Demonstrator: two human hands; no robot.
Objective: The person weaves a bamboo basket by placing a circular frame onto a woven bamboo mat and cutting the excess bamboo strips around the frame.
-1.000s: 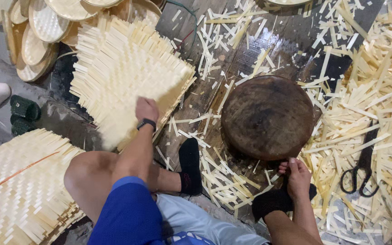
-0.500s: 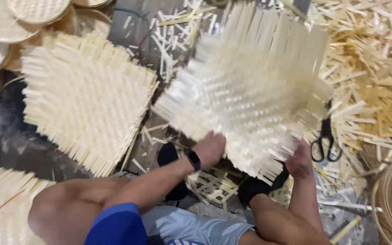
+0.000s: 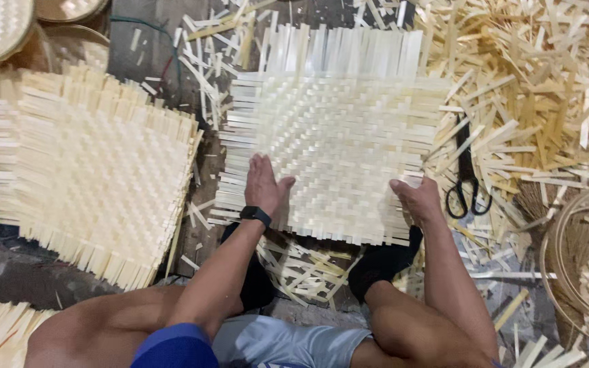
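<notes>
A square woven mat [image 3: 339, 146] is lying flat at the centre, its loose strip ends fringing every edge. The left hand [image 3: 265, 187] is pressing down on its seven o'clock corner, fingers spread flat. The right hand [image 3: 417, 199] is gripping its five o'clock edge, fingers curled. A second mat [image 3: 93, 174] is lying at nine o'clock, a narrow floor gap between. Scissors [image 3: 467, 174] are resting at three o'clock, just beside the fringe.

The woven mat [image 3: 339, 146] hides whatever lies beneath it; a bamboo hoop [image 3: 560, 272] is cut off at the right edge
</notes>
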